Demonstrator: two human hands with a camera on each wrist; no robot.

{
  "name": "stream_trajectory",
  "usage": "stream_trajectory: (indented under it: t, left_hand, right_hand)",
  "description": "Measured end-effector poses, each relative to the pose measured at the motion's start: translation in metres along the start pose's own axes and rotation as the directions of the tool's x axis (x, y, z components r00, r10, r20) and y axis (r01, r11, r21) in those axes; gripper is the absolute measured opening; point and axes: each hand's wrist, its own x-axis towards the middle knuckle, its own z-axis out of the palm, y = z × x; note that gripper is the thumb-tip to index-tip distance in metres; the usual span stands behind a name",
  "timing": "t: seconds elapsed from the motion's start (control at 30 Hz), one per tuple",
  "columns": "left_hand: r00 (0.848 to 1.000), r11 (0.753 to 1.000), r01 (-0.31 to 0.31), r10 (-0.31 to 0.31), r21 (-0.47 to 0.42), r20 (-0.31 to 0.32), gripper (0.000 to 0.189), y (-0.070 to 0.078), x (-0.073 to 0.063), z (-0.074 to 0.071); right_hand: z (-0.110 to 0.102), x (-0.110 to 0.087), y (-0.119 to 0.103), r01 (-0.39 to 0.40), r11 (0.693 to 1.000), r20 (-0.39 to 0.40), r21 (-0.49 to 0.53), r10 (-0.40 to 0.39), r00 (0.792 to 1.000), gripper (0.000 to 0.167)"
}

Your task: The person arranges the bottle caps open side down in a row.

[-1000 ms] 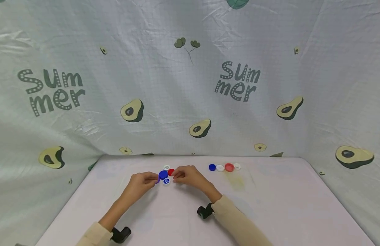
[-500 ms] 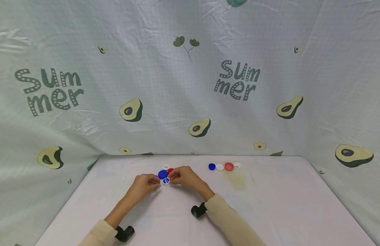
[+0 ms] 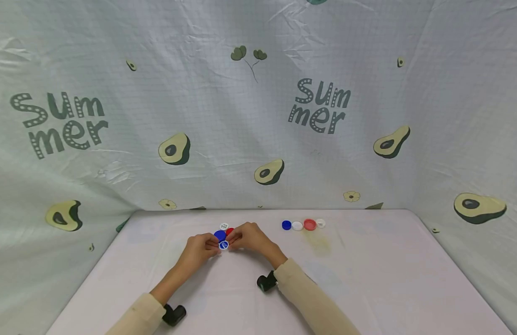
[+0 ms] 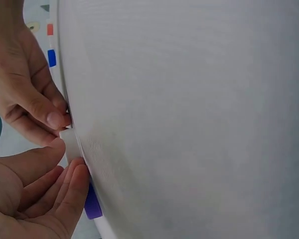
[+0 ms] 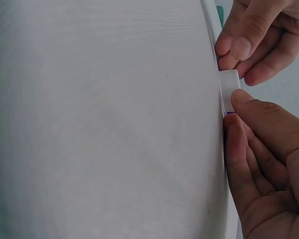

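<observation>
Several plastic bottle caps lie grouped on the table between the two hands. A white cap with a blue printed top (image 3: 223, 245) is nearest the person, and the fingertips of the left hand (image 3: 198, 248) touch it from the left. From the opposite side the right hand (image 3: 250, 238) touches it with thumb and fingertips. Behind it sit a larger blue cap (image 3: 219, 235), a partly covered red cap (image 3: 229, 231) and a white cap with dark print (image 3: 224, 226). A purple cap (image 4: 92, 203) shows beyond the left fingers in the left wrist view; the left hand hides it in the head view.
Farther right, a row holds a blue cap (image 3: 286, 225), a white cap (image 3: 298, 226), a wide red cap (image 3: 310, 224) and a small white cap (image 3: 320, 223). A printed curtain (image 3: 216, 116) stands behind the pale table (image 3: 388, 279).
The left hand has moved from the purple cap to the near white cap's left side. The right hand has shifted left, from the red cap to the white cap.
</observation>
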Motion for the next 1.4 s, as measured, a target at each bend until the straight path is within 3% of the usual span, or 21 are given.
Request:
stream_trajectory:
  t: [0.33,0.87,1.17,1.4]
  left_hand:
    - [1.000,0.999,0.026,-0.026,0.036,0.000,0.017,0.0021,0.0062,0.0064]
    - [1.000,0.996,-0.024,0.026,0.085,-0.017,0.014,0.0013,0.0047,0.0087]
    - [1.000,0.997,-0.009,0.010,0.074,-0.006,0.013,0.0005,0.0012,0.0098]
    - [1.000,0.998,-0.025,0.025,0.050,0.001,0.013,-0.0001,-0.0024,0.0053]
  right_hand:
    - [-0.0002,0.0011,-0.0021,-0.018,0.999,-0.023,-0.036,0.018,1.000,0.019]
    - [0.0010,0.0015,-0.0021,-0.017,0.999,-0.015,-0.048,0.017,1.000,0.017]
    - [0.0028,-0.0002,-0.0025,-0.004,0.997,0.029,-0.082,0.006,1.000,0.017]
    - [0.0021,-0.0039,-0.0034,0.027,0.999,0.008,-0.046,-0.027,1.000,0.015]
